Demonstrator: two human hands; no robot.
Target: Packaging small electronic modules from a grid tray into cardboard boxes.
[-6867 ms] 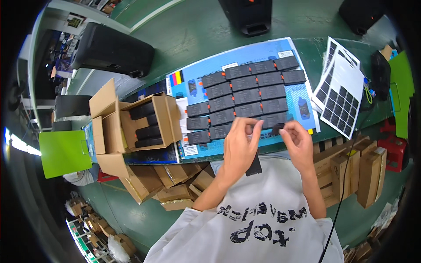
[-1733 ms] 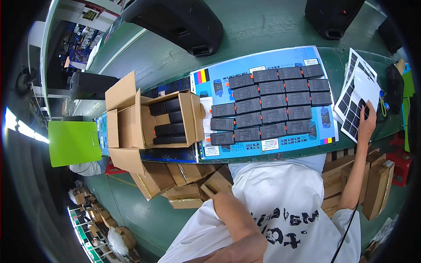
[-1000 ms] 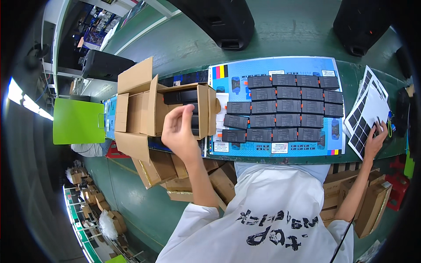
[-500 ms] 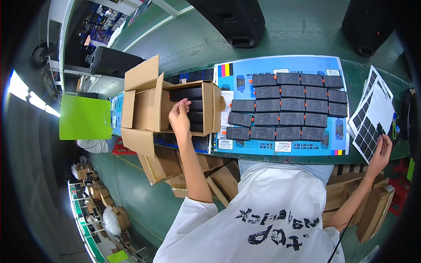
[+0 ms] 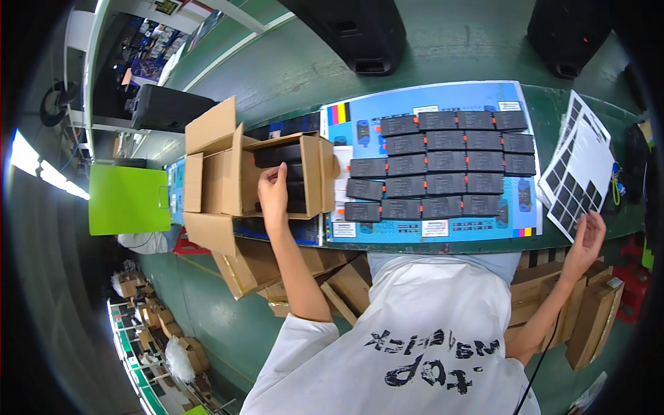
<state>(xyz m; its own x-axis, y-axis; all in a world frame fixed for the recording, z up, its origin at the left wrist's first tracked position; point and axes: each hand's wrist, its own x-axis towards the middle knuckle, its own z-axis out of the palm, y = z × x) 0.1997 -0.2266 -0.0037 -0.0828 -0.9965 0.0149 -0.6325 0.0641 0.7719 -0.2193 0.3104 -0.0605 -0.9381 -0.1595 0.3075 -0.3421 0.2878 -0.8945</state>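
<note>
My left hand (image 5: 274, 197) reaches over an opened cardboard box (image 5: 316, 176), thumb and fingers pressed together beside the dark blocks inside. Several black blocks (image 5: 294, 171) lie side by side in that box; whether the fingertips grip anything is hidden. My right hand (image 5: 586, 242) is at the right, its fingers loosely bent and apart, with the tips at the lower edge of a white sheet of black square labels (image 5: 573, 200). Between the hands, rows of black battery packs (image 5: 444, 163) with orange connectors lie on a blue printed sheet (image 5: 351, 128).
Cardboard flaps (image 5: 211, 126) stick out at the box's left side. A lime-green panel (image 5: 129, 199) stands farther left. Black speaker-like cases (image 5: 356, 31) stand beyond the table. Flattened cartons (image 5: 346, 283) lean below the table's near edge, and a red stool (image 5: 633, 283) stands at right.
The whole view has shifted slightly left. My left hand stays over the box. The fingers of my right hand have loosened a little at the label sheet's edge.
</note>
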